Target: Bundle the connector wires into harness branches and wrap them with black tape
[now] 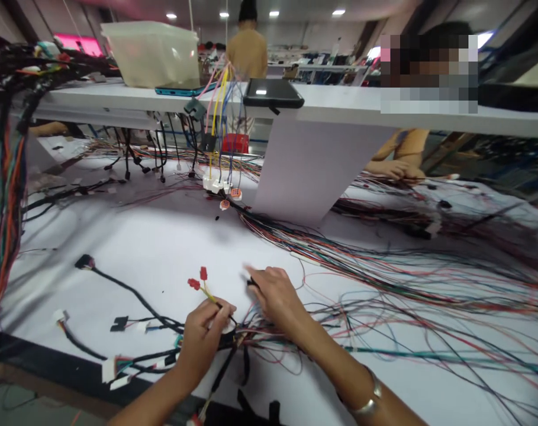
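- two red connectors (203, 273) stood at the ends of short yellow wires (209, 294), just beyond the fingertips of the left hand (200, 340).
- the left hand was closed in a pinch, thumb against fingers, on the lower part of those wires.
- the right hand (277, 299) was partly curled; a dark piece (251, 283) showed at its thumb and forefinger, but blur hid whether it was gripped.
- the wire harness (228, 338) lay on the near part of the counter (162, 236), just below and between both hands.
- in my judgement, good handling called for a light, steady pinch close to where the yellow wires left the harness, with the pair side by side and untwisted.
- the right hand seemed best worked near that pinch, without dragging on the loose wires (361, 278) to the right, which were too many to count.
- counted beyond the hands: one black connector (84, 262) on a long branch at the left, two orange-faced connectors (236, 193) near the shelf, and one metal bangle (374, 393) on the right forearm.
- on the raised shelf (348, 109) sat one translucent bin (151, 56) and one black phone (273, 94).
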`<state>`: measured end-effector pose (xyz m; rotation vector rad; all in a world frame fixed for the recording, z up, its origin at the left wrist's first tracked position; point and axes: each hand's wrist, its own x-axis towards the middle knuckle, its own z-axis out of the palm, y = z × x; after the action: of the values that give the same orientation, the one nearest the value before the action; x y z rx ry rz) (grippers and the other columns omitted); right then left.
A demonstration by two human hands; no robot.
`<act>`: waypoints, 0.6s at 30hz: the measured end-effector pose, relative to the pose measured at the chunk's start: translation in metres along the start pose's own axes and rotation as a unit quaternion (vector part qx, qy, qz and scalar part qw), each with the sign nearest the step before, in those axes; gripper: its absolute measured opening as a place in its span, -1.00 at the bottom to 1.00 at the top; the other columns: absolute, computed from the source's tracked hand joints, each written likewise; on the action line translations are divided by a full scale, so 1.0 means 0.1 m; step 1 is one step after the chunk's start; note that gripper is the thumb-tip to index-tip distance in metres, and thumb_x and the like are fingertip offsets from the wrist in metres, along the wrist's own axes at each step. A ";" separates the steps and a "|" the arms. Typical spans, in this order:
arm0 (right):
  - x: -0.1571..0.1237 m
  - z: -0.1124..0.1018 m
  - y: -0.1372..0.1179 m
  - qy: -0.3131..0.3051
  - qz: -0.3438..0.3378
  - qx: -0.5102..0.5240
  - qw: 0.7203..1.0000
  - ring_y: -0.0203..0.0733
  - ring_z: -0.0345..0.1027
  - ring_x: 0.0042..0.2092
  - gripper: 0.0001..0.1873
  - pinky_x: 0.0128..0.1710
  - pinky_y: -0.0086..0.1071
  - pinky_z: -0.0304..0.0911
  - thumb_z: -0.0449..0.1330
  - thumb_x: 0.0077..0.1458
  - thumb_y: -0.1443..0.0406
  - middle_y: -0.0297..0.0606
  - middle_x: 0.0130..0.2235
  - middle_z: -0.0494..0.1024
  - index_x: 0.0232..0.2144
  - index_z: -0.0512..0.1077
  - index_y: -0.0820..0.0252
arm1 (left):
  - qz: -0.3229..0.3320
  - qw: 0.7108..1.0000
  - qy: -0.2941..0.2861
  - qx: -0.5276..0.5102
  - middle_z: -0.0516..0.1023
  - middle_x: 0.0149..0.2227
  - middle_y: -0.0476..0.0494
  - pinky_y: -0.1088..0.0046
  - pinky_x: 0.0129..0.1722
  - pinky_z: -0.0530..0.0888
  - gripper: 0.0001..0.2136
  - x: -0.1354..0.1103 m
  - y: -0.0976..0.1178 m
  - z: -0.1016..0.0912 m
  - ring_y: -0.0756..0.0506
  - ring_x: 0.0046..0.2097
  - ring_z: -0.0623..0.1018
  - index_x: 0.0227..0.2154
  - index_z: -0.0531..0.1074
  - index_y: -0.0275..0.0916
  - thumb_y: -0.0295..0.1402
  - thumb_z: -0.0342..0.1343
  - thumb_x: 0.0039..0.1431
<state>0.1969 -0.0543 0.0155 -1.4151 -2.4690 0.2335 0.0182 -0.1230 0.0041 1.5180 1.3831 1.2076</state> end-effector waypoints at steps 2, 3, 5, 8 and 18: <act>-0.03 -0.04 -0.04 -0.022 -0.015 -0.059 0.998 -0.08 0.29 -0.26 -0.41 -0.09 -0.20 0.04 0.12 0.09 0.48 -0.19 -0.34 0.55 0.17 0.17 0.25 | -0.084 0.995 0.013 -0.049 0.50 -0.50 -0.05 0.48 -0.38 0.40 -0.79 0.04 0.02 -0.03 -0.04 -0.41 0.48 -0.44 0.51 -0.24 -0.25 0.04 0.17; -0.06 -0.06 -0.08 -0.018 -0.015 -0.079 0.997 -0.07 0.29 -0.25 -0.40 -0.06 -0.15 0.02 0.12 0.08 0.48 -0.18 -0.34 0.55 0.18 0.16 0.25 | -0.114 0.991 0.023 -0.071 0.48 -0.52 -0.03 0.48 -0.39 0.40 -0.79 0.04 0.03 -0.04 -0.04 -0.43 0.47 -0.41 0.51 -0.24 -0.23 0.06 0.15; -0.10 -0.09 -0.18 0.001 -0.017 -0.070 0.997 -0.06 0.28 -0.19 -0.55 -0.03 -0.13 0.00 0.13 0.12 0.42 -0.16 -0.27 0.54 0.08 0.30 0.18 | -0.148 0.984 0.034 -0.097 0.46 -0.55 -0.01 0.49 -0.41 0.40 -0.77 0.03 0.04 -0.07 -0.04 -0.45 0.46 -0.40 0.51 -0.25 -0.20 0.08 0.12; -0.13 -0.08 -0.31 -0.048 -0.069 0.036 0.996 -0.14 0.29 -0.21 -0.87 -0.14 -0.27 0.10 0.15 0.17 0.31 -0.24 -0.31 0.51 -0.24 0.49 0.11 | -0.146 0.983 0.019 -0.108 0.43 -0.55 -0.01 0.50 -0.41 0.39 -0.77 0.00 0.04 -0.11 -0.03 -0.44 0.44 -0.41 0.51 -0.25 -0.19 0.07 0.12; -0.30 -0.05 -0.51 -0.116 -0.147 0.114 0.976 -0.03 0.20 0.04 -0.21 0.10 -0.16 0.04 0.34 -0.10 0.33 -0.09 0.04 0.37 0.17 0.12 0.23 | -0.158 0.984 -0.018 -0.081 0.58 -0.33 -0.14 0.40 -0.17 0.43 -0.75 -0.27 -0.08 -0.74 -0.13 -0.23 0.54 -0.31 0.52 -0.22 -0.17 0.06 0.15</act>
<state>0.1714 -0.1057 0.0290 -0.9629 -2.6908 0.6241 -0.0538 -0.1531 0.0131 1.1528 1.4036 1.0612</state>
